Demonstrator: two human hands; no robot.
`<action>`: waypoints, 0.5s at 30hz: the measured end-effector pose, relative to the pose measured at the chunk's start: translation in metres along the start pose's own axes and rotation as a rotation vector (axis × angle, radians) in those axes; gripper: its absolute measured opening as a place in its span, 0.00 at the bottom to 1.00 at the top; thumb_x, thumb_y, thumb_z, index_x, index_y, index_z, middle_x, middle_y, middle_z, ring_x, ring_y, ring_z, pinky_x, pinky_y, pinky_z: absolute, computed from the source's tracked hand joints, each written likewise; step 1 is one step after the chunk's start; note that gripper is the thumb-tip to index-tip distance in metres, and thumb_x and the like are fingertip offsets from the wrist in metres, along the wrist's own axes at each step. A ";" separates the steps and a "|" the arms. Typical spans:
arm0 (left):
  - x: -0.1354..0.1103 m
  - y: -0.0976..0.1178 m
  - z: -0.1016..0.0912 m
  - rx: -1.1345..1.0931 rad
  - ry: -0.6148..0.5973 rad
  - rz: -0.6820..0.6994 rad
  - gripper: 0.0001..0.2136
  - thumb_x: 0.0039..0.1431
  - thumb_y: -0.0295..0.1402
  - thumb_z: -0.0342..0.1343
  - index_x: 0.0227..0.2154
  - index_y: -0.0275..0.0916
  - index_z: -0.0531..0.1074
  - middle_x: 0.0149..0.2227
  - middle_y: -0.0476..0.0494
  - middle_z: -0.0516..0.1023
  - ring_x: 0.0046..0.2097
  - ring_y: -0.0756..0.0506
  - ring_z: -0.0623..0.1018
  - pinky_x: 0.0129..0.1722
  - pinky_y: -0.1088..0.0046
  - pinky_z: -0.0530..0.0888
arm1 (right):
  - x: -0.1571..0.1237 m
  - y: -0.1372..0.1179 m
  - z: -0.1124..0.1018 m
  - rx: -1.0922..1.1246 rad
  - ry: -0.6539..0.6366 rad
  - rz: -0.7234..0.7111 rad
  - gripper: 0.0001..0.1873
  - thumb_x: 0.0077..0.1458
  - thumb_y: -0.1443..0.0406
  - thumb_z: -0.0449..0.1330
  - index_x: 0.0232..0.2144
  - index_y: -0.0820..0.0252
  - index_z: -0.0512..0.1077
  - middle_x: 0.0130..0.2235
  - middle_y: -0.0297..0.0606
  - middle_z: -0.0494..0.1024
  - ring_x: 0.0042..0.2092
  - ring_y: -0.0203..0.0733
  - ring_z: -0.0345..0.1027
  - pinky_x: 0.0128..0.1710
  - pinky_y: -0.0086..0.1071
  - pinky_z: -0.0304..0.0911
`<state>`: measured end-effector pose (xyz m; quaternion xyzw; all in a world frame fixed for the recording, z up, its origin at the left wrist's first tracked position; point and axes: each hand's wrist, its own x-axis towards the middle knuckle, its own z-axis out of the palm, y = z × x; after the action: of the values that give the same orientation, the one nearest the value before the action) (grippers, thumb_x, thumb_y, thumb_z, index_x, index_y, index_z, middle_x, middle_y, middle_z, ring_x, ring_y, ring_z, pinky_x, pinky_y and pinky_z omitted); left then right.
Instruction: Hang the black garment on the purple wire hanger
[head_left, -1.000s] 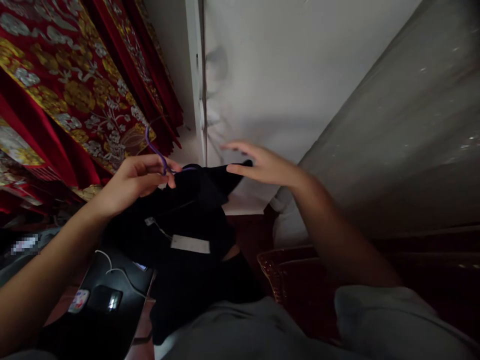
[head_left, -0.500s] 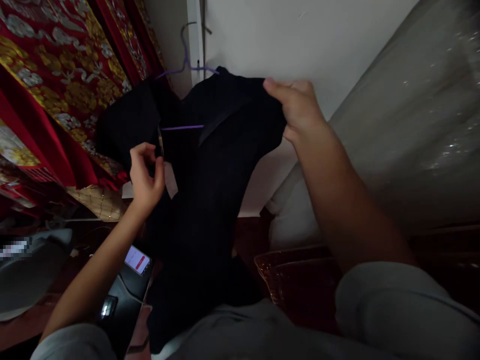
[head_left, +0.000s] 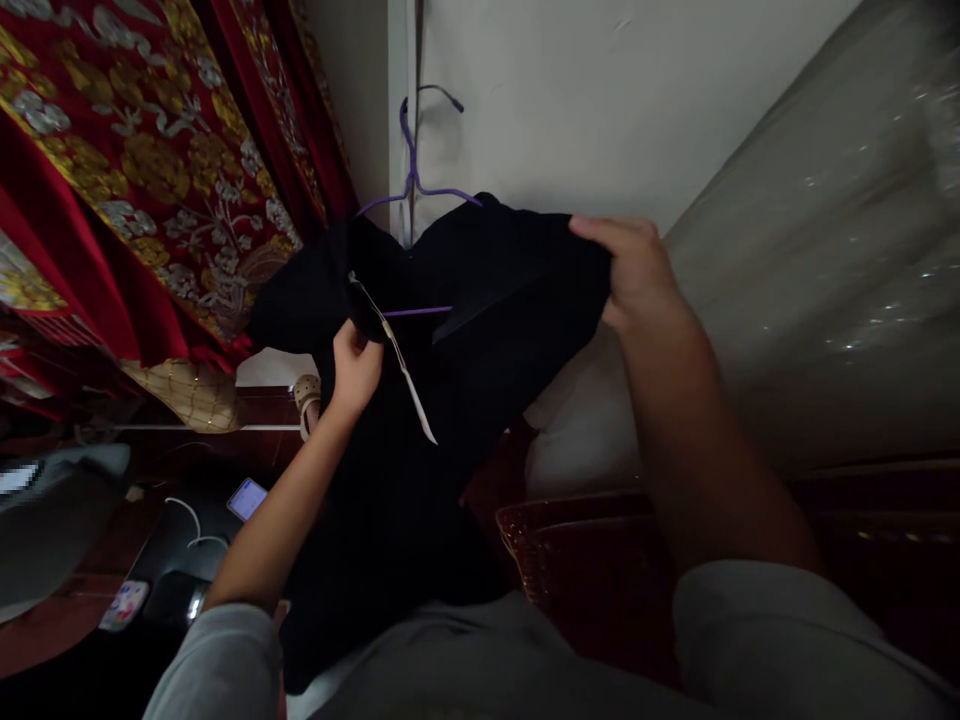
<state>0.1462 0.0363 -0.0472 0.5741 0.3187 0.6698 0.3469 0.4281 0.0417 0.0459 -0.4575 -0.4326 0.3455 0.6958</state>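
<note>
A black garment [head_left: 450, 420] hangs in front of me on a purple wire hanger [head_left: 411, 160], whose lower bar shows across the neck opening. My right hand [head_left: 643, 268] pinches the garment at its right shoulder, thumb on top. My left hand [head_left: 357, 368] is closed on the garment's left front edge, its fingertips partly hidden by the cloth. Just beside that hand a pale hang tag [head_left: 418, 402] dangles from a cord, seen nearly edge-on.
Red cloth with gold and silver embroidery [head_left: 157, 170] hangs at left. Clear plastic sheeting [head_left: 810, 300] covers something at right. Lower left are a lit phone [head_left: 246, 499], another phone [head_left: 124, 605] and a person in grey [head_left: 52, 540]. A beige clog [head_left: 306, 400] shows behind.
My left hand has moved from beside the tag onto the garment's edge and closed there. The tag has swung edge-on. Garment, hanger and right hand appear lower and further right in view.
</note>
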 end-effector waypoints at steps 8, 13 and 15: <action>-0.016 0.006 0.011 -0.078 0.140 -0.093 0.15 0.52 0.45 0.72 0.33 0.43 0.75 0.32 0.47 0.76 0.34 0.47 0.75 0.36 0.69 0.73 | 0.009 0.017 -0.008 -0.076 -0.020 0.004 0.09 0.58 0.69 0.61 0.25 0.60 0.71 0.31 0.43 0.81 0.35 0.40 0.75 0.42 0.40 0.69; -0.033 0.017 0.010 -0.158 0.179 -0.115 0.12 0.54 0.44 0.72 0.33 0.46 0.78 0.31 0.50 0.74 0.32 0.50 0.72 0.34 0.72 0.71 | -0.009 0.032 -0.008 -0.469 0.289 -0.380 0.13 0.50 0.70 0.66 0.40 0.61 0.72 0.48 0.49 0.76 0.48 0.46 0.71 0.51 0.42 0.66; -0.049 0.026 0.014 -0.190 0.193 -0.134 0.10 0.56 0.43 0.71 0.32 0.46 0.79 0.30 0.51 0.74 0.32 0.50 0.72 0.34 0.72 0.71 | -0.042 0.044 0.009 -0.532 0.444 -0.637 0.22 0.49 0.69 0.67 0.47 0.57 0.68 0.54 0.46 0.71 0.53 0.47 0.66 0.55 0.44 0.63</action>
<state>0.1623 -0.0186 -0.0501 0.4488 0.3233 0.7244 0.4114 0.3996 0.0229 -0.0049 -0.5272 -0.4656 -0.1142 0.7016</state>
